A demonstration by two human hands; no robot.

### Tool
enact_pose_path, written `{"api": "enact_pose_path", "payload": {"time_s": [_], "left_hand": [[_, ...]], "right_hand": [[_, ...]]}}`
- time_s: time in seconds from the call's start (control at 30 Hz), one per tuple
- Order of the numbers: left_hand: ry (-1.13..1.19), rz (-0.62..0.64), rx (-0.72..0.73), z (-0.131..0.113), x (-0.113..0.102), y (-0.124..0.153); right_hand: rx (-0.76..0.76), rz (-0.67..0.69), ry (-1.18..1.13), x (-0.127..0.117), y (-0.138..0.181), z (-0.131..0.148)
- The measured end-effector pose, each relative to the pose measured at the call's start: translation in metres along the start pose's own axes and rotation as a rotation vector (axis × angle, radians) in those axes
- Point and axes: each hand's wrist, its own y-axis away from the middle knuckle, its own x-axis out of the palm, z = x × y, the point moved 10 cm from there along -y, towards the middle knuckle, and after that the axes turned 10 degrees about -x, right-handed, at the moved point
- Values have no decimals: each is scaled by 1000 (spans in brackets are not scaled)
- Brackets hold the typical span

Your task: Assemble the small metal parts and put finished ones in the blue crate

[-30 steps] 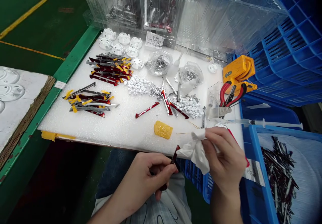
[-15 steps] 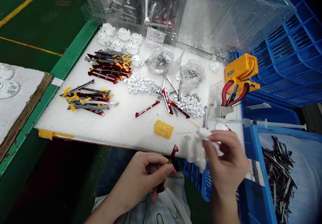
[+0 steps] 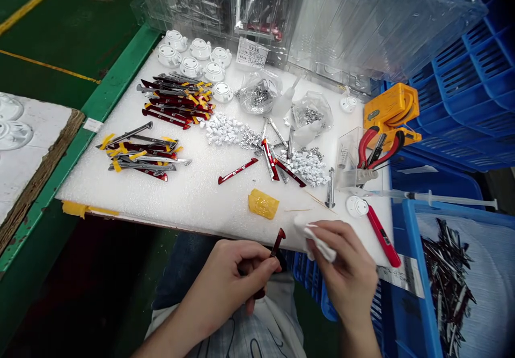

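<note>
Between the thumb and fingers of my left hand (image 3: pixel 237 277) is a dark red glossy strip (image 3: pixel 277 242) with a hooked tip, held upright at the table's front edge. The lower part of that strip is mostly hidden by my hand. My right hand (image 3: pixel 346 267) pinches a crumpled white tissue (image 3: pixel 322 245), a short way to the right of the strip and apart from it. A yellow packet (image 3: pixel 263 204) with a glossy clear smear lies just beyond my hands. Past it, loose red and silver strips (image 3: pixel 270 159) rest beside small white pieces (image 3: pixel 309 167).
Taped strips lie in two piles (image 3: pixel 142 154) on the left. Several white round parts (image 3: pixel 191 67) stand behind them. At the right are red-handled pliers (image 3: pixel 368 148), a yellow tape dispenser (image 3: pixel 390 111), a syringe (image 3: pixel 438 198), a red cutter (image 3: pixel 384 237) and a blue crate (image 3: pixel 414 272).
My right hand has moved left and slightly down with the tissue, now more bunched. The red cutter and a white disc have come into view. My left hand holds the strip nearly still.
</note>
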Motion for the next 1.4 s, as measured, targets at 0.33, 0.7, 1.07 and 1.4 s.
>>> {"api": "enact_pose_path", "payload": {"time_s": [0.33,0.7,1.07,1.4], "left_hand": [[-216,-93,134,-12,2,4],[-89,21,-10,-4,5,8],[-13,50,-69,5,4,2],[-296,-41,112,-11,7,5]], "right_hand": [[-208,167,-19,25,-19,26],[81,-393,228,-57,-21,-18],[206,-203,-221,-5,-4,-15],[15,185,-287,34,-20,17]]}}
